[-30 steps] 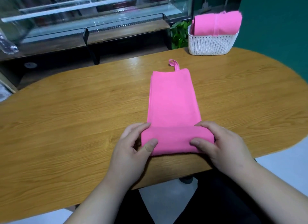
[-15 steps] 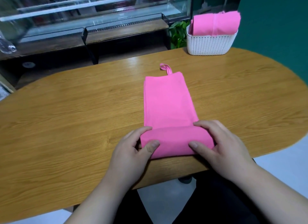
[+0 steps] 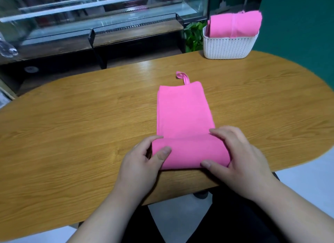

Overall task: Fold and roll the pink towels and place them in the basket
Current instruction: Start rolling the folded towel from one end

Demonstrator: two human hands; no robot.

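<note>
towel sits mid counter, folded into a long strip whose long axis runs straight away from you toward the far edge. its near end is wound into a roll, and that roll lies crosswise, left to right, close to the near edge. your left hand grips the towel at the roll's left end, thumb on the near face and fingers curled over the top. your right hand does the same at the right end. so both hands are closed on it, neither is spare.

what matters for the next bit, i reckon: the flat part left to roll stretches forward from your fingers and ends at the little loop. so the push goes away from you, both ends evenly, or the roll probably goes cone shaped.

basket is at the far right of the counter, well apart from the roll, with the other towel already in it. it's on your right hand's side, so that hand looks like the easier one for the drop later.
</note>
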